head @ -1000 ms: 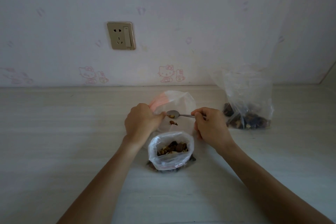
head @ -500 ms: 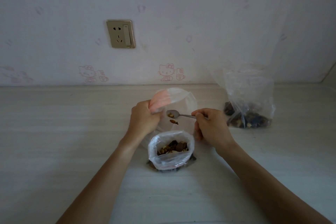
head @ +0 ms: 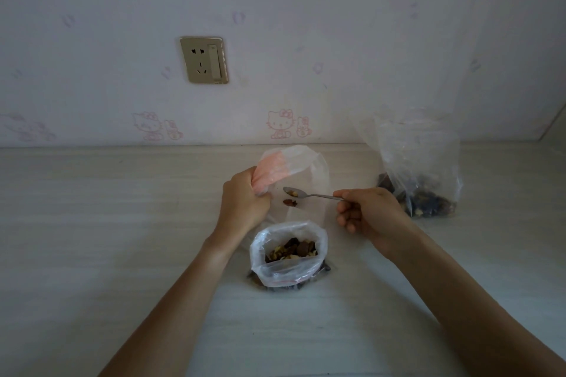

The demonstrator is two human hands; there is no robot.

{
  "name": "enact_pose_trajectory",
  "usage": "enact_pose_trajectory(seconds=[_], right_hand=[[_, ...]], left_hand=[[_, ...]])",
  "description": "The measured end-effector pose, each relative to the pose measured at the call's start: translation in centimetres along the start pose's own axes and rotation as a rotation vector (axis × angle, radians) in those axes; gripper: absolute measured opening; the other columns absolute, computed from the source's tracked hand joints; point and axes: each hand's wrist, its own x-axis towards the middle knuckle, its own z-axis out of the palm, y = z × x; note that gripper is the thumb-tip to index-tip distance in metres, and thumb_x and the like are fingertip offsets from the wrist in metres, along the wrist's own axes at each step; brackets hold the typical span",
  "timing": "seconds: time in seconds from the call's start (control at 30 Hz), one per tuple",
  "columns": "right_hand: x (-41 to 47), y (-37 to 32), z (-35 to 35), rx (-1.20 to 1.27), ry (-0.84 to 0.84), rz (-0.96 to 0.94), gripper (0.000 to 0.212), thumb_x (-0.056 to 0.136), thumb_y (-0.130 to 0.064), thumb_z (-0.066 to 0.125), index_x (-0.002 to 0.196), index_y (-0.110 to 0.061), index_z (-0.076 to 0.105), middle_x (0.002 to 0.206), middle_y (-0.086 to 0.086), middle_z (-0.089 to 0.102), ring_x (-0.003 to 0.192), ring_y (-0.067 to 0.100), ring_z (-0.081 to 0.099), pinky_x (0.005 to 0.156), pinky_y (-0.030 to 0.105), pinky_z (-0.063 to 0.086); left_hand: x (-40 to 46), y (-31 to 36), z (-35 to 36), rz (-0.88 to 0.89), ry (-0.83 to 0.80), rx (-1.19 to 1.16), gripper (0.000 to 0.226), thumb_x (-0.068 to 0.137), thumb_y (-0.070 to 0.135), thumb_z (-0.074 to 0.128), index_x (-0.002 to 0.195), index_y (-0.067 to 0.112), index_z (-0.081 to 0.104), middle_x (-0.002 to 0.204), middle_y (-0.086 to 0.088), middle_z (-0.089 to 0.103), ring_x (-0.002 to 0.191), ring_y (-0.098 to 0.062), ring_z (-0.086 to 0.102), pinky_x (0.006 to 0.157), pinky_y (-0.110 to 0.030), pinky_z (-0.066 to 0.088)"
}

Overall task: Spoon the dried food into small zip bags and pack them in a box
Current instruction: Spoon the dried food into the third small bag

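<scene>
My left hand (head: pixel 243 203) grips the pink-tinted rim of a small clear zip bag (head: pixel 309 184), holding it upright and open on the table. My right hand (head: pixel 369 213) pinches the handle of a metal spoon (head: pixel 309 194); its bowl, with a few bits of dried food, sits inside the bag's mouth. A couple of brown pieces (head: pixel 289 202) show just below the spoon inside the bag. In front of it stands an open rolled-down bag of dried food (head: pixel 288 254), filled with brown and pale pieces. No box is in view.
A larger clear bag (head: pixel 419 180) with dark dried food stands at the back right by the wall. A wall socket (head: pixel 204 60) sits above the pale wooden tabletop (head: pixel 107 223), which runs left and forward of my hands.
My left hand has lifted the small bag's rim higher and opened it wider. My right hand has slid back to the right along the spoon, whose bowl stays in the bag's mouth.
</scene>
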Motion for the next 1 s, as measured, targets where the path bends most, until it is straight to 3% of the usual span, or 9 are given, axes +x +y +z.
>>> enact_pose_trajectory(seconds=[0.27,0.33,0.4,0.47,0.57,0.67,0.8,1.0], right_hand=[[-1.3,-0.2,-0.4,-0.271,0.087,-0.189,0.023,0.106,-0.002,0.044,0.101,-0.003,0.066,0.055,0.005,0.066,0.043,0.023,0.062,0.036,0.027,0.043],[-1.7,0.0,-0.4,-0.342,0.093,-0.228,0.024,0.106,-0.003,0.043,0.098,-0.006,0.066,0.056,0.004,0.067,0.044,0.024,0.063,0.036,0.027,0.043],[-2.0,0.3,-0.4,-0.397,0.099,-0.260,0.025,0.106,-0.003,0.043,0.097,-0.008,0.066,0.057,0.004,0.067,0.044,0.024,0.063,0.036,0.027,0.043],[-2.5,0.5,-0.4,-0.439,0.106,-0.285,0.026,0.107,-0.005,0.043,0.096,-0.010,0.066,0.057,0.003,0.067,0.044,0.023,0.063,0.036,0.026,0.043],[-3.1,0.6,-0.5,-0.460,0.109,-0.306,0.026,0.107,-0.005,0.044,0.095,-0.011,0.066,0.057,0.003,0.067,0.042,0.023,0.062,0.035,0.026,0.043],[-3.7,0.7,-0.8,-0.483,0.123,-0.316,0.027,0.107,-0.005,0.044,0.095,-0.012,0.067,0.057,0.004,0.067,0.042,0.023,0.062,0.035,0.027,0.044],[-4.2,1.2,-0.8,-0.485,0.133,-0.320,0.028,0.107,-0.006,0.044,0.095,-0.013,0.067,0.058,0.003,0.067,0.042,0.024,0.062,0.036,0.028,0.044],[-4.0,2.0,0.0,-0.425,0.124,-0.269,0.027,0.108,-0.008,0.043,0.097,-0.014,0.067,0.058,0.002,0.068,0.043,0.025,0.062,0.037,0.027,0.044]], left_hand=[[-0.3,0.0,0.0,0.046,-0.035,0.058,0.019,0.088,0.005,0.064,0.100,0.017,0.072,0.080,0.007,0.072,0.075,-0.011,0.068,0.055,-0.010,0.047],[-0.6,0.1,-0.1,0.052,-0.030,0.078,0.016,0.089,0.018,0.073,0.103,0.023,0.067,0.082,0.015,0.068,0.077,-0.006,0.067,0.057,-0.007,0.045],[-0.8,-0.1,-0.3,0.032,-0.054,0.106,0.039,0.083,0.040,0.084,0.114,0.027,0.064,0.091,0.017,0.068,0.082,-0.003,0.066,0.066,-0.013,0.049],[-0.8,-0.1,-0.4,-0.020,-0.095,0.153,0.054,0.071,0.056,0.089,0.106,0.024,0.063,0.089,0.013,0.069,0.079,-0.004,0.066,0.065,-0.021,0.050],[-0.8,-0.2,-0.4,-0.054,-0.113,0.239,0.056,0.061,0.064,0.092,0.078,0.020,0.061,0.068,0.011,0.063,0.061,-0.006,0.062,0.051,-0.021,0.040],[-1.0,-0.2,-0.3,-0.060,-0.113,0.246,0.057,0.062,0.062,0.092,0.068,0.013,0.063,0.059,0.006,0.064,0.055,-0.013,0.063,0.049,-0.026,0.043],[-1.0,0.3,-0.1,-0.026,-0.086,0.269,0.043,0.066,0.051,0.093,0.062,0.023,0.061,0.058,0.008,0.065,0.054,-0.008,0.064,0.048,-0.023,0.039],[-0.5,0.8,0.5,-0.001,-0.100,0.063,0.022,0.077,0.021,0.089,0.075,0.024,0.067,0.072,0.008,0.072,0.064,0.002,0.066,0.055,-0.016,0.049]])
